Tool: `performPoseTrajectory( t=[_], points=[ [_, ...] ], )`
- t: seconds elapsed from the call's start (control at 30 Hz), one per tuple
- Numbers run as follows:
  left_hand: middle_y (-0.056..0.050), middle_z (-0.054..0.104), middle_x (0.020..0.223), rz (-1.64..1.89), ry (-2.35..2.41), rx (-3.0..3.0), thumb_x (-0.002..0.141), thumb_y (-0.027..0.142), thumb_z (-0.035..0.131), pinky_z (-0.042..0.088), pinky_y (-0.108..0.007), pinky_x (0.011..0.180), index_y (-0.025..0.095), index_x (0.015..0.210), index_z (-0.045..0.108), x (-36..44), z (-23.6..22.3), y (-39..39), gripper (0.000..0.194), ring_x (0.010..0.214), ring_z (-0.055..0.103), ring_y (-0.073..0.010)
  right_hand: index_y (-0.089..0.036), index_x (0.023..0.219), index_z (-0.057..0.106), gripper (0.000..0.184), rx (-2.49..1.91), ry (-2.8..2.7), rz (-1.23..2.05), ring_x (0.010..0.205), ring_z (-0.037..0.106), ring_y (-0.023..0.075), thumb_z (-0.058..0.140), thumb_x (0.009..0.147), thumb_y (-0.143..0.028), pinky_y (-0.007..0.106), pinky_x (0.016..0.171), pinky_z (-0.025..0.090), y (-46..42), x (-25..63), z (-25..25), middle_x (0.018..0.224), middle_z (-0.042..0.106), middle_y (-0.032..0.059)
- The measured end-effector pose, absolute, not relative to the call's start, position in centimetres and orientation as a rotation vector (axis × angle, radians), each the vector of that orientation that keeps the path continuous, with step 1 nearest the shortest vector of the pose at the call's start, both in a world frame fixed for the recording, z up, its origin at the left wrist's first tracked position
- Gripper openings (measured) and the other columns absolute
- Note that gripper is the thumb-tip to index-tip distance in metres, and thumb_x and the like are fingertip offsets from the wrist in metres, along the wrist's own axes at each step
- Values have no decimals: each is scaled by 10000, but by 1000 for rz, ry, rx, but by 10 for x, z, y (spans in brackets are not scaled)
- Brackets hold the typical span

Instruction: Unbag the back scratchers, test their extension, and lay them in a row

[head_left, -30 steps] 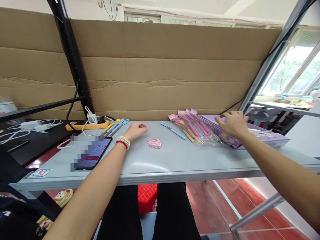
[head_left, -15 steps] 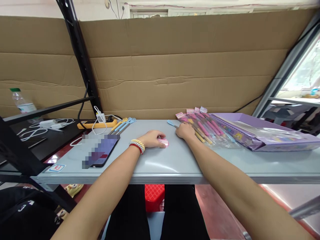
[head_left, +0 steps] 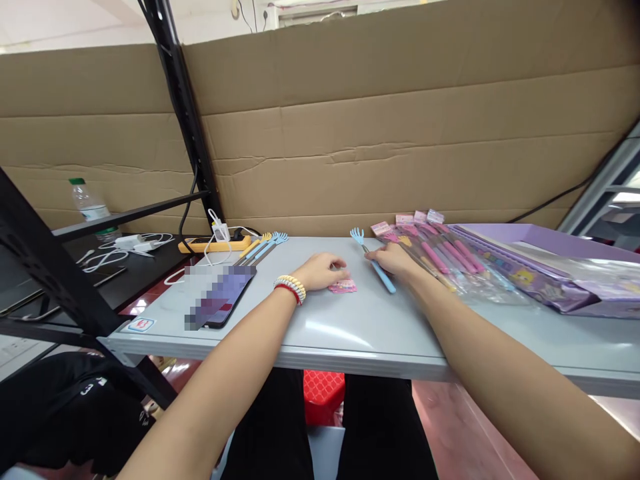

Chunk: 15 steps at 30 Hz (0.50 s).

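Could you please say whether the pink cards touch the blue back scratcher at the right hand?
Apart; the head view shows bare tabletop between pink cards and back scratcher.

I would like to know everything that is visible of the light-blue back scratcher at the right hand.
The light-blue back scratcher has a small claw-like head with spread tines, a thin, darker shaft that looks metallic, and a smooth blue handle, perhaps plastic. No wrapper shows on it. It slants with its head toward the cardboard and its handle end toward the person, on or just above the grey tabletop. The right hand has its fingers at the shaft; how firmly they grip cannot be told.
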<state>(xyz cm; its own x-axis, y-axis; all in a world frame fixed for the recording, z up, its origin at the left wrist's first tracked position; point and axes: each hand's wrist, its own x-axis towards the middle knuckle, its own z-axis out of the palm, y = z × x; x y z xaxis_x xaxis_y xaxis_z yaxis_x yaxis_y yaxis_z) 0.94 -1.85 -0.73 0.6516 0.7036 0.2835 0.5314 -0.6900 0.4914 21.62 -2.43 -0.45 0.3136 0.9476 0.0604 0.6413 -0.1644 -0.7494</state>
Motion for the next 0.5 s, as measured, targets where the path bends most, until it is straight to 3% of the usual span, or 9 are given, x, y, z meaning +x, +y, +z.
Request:
performPoseTrajectory(
  t=[0.1, 0.17, 0.23, 0.37, 0.5],
  points=[
    [-56, 683, 934, 785, 1049, 2488, 860, 440, 439, 434, -301, 780, 168, 902, 678, 9, -4, -19, 364, 860, 585, -192, -160, 565, 494, 237, -1556, -1236, 915, 335, 337, 65, 639, 746, -213, 198, 321, 242, -27, 206, -2, 399, 397, -41],
    [-42, 675, 850, 833, 1023, 2466, 887, 498, 367, 426, -296, 727, 165, 847, 672, 9, -1, -21, 453, 784, 572, -179, -151, 584, 485, 228, -1336, -1149, 1061, 314, 313, 45, 640, 751, -150, 171, 287, 198, -30, 198, 1, 390, 385, -55],
    [-33, 667, 818, 850, 953, 2435, 881, 552, 356, 417, -286, 692, 162, 857, 668, 11, 0, -24, 500, 747, 560, -167, -142, 623, 495, 213, -1162, -1089, 1152, 325, 381, 47, 662, 755, -132, 148, 275, 243, -34, 191, 4, 422, 448, -38],
    [-39, 667, 850, 914, 913, 2423, 849, 533, 451, 407, -274, 670, 157, 988, 647, 16, -1, -28, 447, 731, 550, -159, -147, 687, 489, 250, -952, -1069, 1231, 468, 592, 107, 732, 732, -183, 159, 372, 453, -41, 182, 8, 574, 620, 46],
    [-36, 660, 832, 954, 979, 2470, 888, 386, 416, 402, -278, 652, 170, 1052, 617, 17, 0, -26, 338, 692, 540, -156, -139, 723, 511, 271, -920, -1106, 1235, 538, 651, 155, 740, 733, -285, 182, 357, 446, -43, 180, 9, 678, 672, 83]
  ],
)
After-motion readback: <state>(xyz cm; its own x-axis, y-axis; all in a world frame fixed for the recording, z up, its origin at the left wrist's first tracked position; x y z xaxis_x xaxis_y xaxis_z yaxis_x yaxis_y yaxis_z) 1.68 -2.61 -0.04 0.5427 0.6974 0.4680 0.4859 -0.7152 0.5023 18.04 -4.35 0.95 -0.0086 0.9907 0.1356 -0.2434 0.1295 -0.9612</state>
